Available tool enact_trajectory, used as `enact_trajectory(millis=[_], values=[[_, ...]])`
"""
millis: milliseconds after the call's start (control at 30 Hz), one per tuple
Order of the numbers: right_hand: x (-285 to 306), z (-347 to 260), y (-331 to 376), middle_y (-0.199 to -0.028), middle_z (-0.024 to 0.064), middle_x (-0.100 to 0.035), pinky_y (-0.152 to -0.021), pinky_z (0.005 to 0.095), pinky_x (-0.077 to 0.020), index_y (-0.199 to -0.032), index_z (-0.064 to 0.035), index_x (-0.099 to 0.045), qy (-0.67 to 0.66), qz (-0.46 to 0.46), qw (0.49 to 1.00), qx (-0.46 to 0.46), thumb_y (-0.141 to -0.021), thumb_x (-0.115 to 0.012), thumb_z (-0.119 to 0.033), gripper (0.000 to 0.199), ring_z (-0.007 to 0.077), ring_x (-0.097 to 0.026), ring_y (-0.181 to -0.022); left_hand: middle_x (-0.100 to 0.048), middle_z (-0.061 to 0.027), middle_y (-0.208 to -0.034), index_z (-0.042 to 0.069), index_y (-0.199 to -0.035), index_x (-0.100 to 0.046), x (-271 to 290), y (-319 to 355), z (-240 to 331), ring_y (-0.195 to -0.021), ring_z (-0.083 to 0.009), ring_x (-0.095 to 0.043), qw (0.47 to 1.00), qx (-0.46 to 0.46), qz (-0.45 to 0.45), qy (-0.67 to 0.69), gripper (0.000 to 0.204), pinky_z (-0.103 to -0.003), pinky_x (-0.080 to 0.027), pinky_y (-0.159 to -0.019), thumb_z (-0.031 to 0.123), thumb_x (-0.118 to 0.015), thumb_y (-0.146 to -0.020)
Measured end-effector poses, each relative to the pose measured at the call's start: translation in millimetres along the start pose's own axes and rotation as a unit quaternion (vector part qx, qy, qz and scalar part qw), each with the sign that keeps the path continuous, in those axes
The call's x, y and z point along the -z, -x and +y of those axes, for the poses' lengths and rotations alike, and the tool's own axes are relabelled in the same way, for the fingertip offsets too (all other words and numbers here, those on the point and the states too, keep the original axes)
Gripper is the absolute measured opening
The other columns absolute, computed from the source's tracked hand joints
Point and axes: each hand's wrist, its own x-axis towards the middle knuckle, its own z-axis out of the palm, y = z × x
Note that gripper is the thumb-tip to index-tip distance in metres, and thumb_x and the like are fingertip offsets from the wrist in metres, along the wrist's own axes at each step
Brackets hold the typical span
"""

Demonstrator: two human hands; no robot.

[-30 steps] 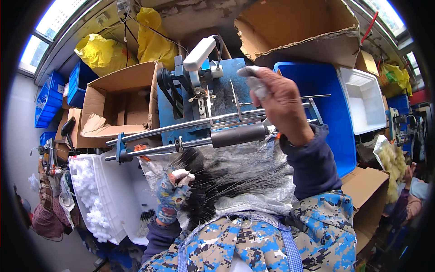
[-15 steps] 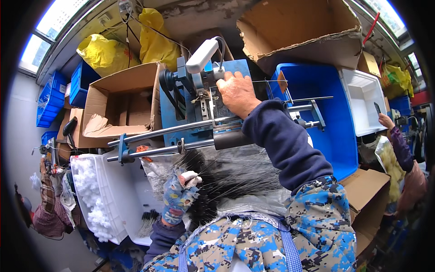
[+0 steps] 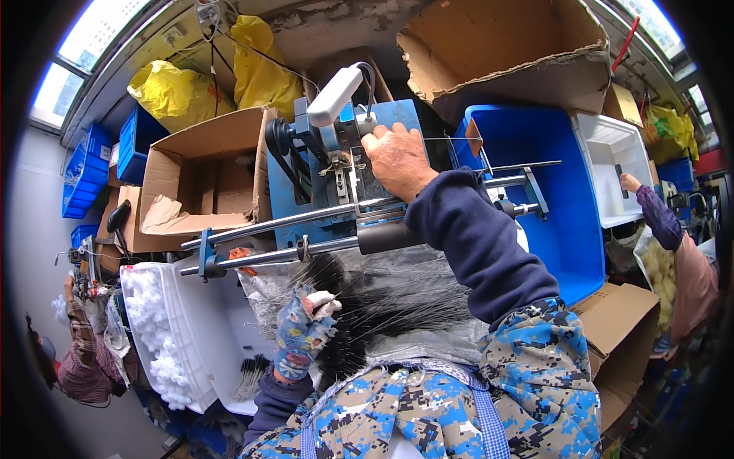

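Note:
My right hand [image 3: 401,159], bare, lies on the blue machine [image 3: 290,195] beside a white fitting [image 3: 365,124]. Its fingers are bent and closed; whatever is under them is hidden. A thin metal rod [image 3: 447,138] runs rightward from near that hand to a small brown piece [image 3: 473,138]. My left hand [image 3: 304,336] wears a blue patterned glove with white-wrapped fingertips. Its fingers are curled against a heap of black-bristled brushes with thin wire stems [image 3: 382,306], and I cannot make out what they hold. Two steel rails [image 3: 287,254] cross in front of the machine.
A blue bin [image 3: 566,268] is at right, with a white tray [image 3: 612,138] beyond. Open cardboard boxes stand at left [image 3: 164,183] and far right [image 3: 505,84]. A white bin [image 3: 200,336] at left holds white fluffy pieces [image 3: 157,336]. Co-workers [image 3: 677,283] [image 3: 92,367] are at both sides.
My hands have hardly moved. The right co-worker's hand, with a dark object, has shifted left over the white tray. At far left, the other co-worker's arm has shifted slightly.

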Motion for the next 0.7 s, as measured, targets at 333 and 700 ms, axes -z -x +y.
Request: enact_trajectory(millis=[333, 700], values=[[-16.2, 8.4, -6.6, -0.084, 0.0073, -0.062, -0.076, 0.0452, -0.0386, -0.087, -0.0098, -0.063, -0.101, 0.000, 0.995, -0.008, -0.080, -0.052, -0.016, 0.014, 0.0301, -0.056, -0.085, -0.066, -0.0060, -0.076, 0.003, -0.096, -0.059, -7.2, 2.1, -4.2, -0.065, -0.0096, -0.059, 0.999, 0.005, 0.004, 0.039, 0.012, -0.021, -0.046, -0.057, 0.001, -0.059, -0.084], [12.8, 11.9, 42.5, -0.126, 0.0186, -0.035, -0.086, 0.0449, -0.0363, -0.107, -0.0001, -0.056, -0.025, -0.002, 0.999, -0.030, -0.069, -0.070, -0.032, 0.051, 0.0319, -0.038, -0.110, -0.065, -0.0095, -0.080, 0.003, -0.097, -0.061, -8.6, 14.4, -9.5, -0.068, -0.0182, -0.063, 0.973, 0.169, 0.028, 0.155, 0.018, -0.026, -0.048, -0.062, 0.002, -0.063, -0.079]])
